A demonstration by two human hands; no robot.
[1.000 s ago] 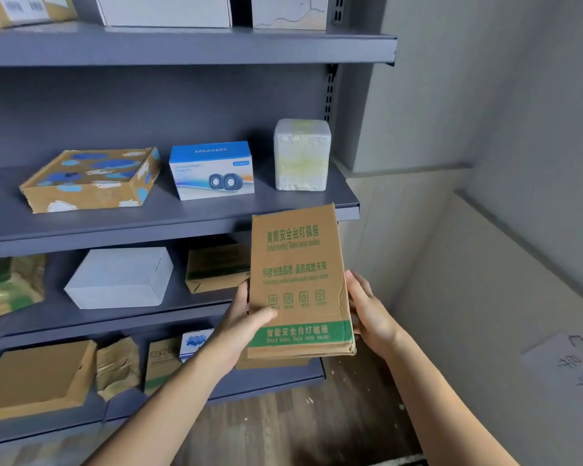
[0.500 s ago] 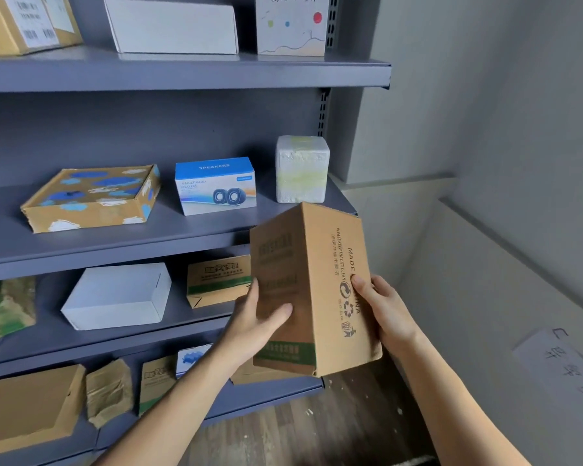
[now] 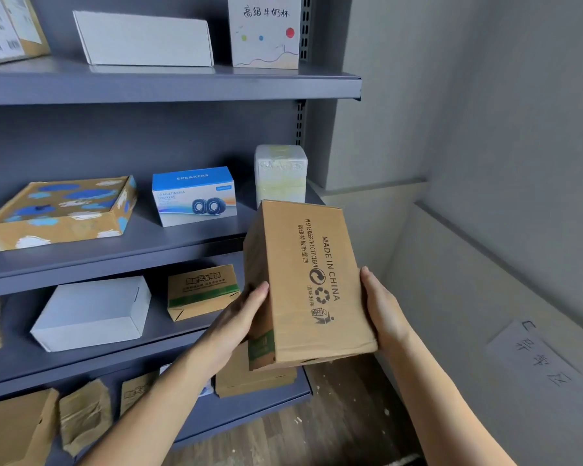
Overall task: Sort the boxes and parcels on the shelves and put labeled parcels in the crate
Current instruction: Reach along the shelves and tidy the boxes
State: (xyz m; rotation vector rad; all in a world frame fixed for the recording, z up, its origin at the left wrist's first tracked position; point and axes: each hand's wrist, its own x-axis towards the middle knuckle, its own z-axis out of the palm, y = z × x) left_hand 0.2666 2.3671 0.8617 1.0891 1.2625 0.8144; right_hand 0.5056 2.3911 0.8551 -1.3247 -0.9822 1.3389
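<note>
I hold a brown cardboard box (image 3: 303, 280) upright in front of the grey shelves, its narrow "MADE IN CHINA" side facing me. My left hand (image 3: 239, 321) grips its left, green-printed face. My right hand (image 3: 381, 311) presses flat against its right side. No shipping label shows on the faces I can see. A labeled brown parcel (image 3: 7, 31) stands on the top shelf at far left. No crate is in view.
The top shelf (image 3: 169, 85) holds a white box (image 3: 145, 40) and a milk-cup box (image 3: 266, 31). On the middle shelf: a painted box (image 3: 61, 210), a speakers box (image 3: 192, 195), a wrapped white block (image 3: 280, 169). Lower shelves carry white and brown boxes. A wall stands right.
Both hands have turned the box about its upright axis, from its green-printed front to its narrow side. My view has tilted upward slightly.
</note>
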